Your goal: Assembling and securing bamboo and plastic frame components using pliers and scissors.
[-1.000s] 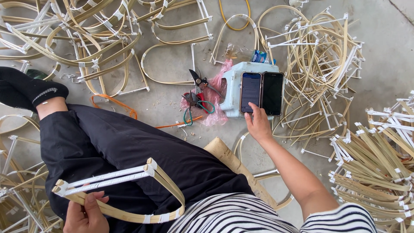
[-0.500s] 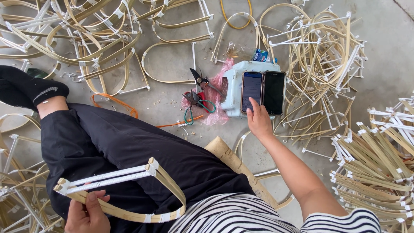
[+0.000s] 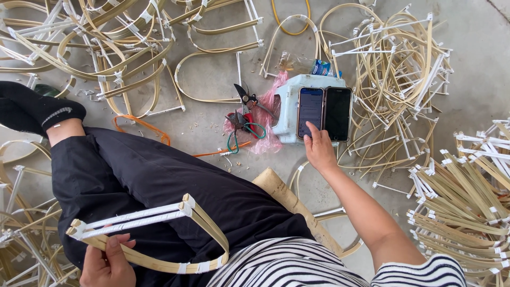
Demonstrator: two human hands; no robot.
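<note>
Gripping bamboo frame [image 3: 154, 234] (long axis left-right) in left hand [image 3: 106, 263]; right hand [image 3: 320, 151] fingers seemingly touching phone [image 3: 310, 111].

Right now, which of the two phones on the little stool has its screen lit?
The left phone, the one the right hand is touching. Its screen glows blue-white; the right phone beside it is black.

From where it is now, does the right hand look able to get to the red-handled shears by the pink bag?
Probably yes. The right hand is free, touching the lit phone; the shears lie just leftward on the floor, with nothing in between but the pink bag.
</note>
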